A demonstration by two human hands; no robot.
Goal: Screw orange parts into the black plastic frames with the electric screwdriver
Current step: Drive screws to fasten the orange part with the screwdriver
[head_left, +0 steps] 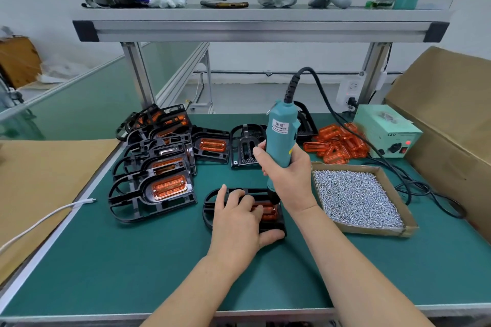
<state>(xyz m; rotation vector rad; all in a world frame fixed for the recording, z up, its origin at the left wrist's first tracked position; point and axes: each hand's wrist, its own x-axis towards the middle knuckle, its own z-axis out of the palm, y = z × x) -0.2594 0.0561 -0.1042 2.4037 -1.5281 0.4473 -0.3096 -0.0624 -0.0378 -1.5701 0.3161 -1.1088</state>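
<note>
A black plastic frame [210, 210] lies flat on the green mat in front of me, with an orange part [268, 212] seated in it. My left hand [239, 220] presses down on the frame and part, thumb hooked under the near edge. My right hand [285, 172] grips the teal electric screwdriver [283, 133] upright, its tip down at the orange part's right end; the bit itself is hidden by my hand.
A stack of black frames with orange parts [156, 162] sits to the left. Loose orange parts [337, 143] lie at the back right beside a power supply box [388, 133]. A cardboard tray of screws [356, 199] stands to the right. An empty frame [244, 148] lies behind the screwdriver.
</note>
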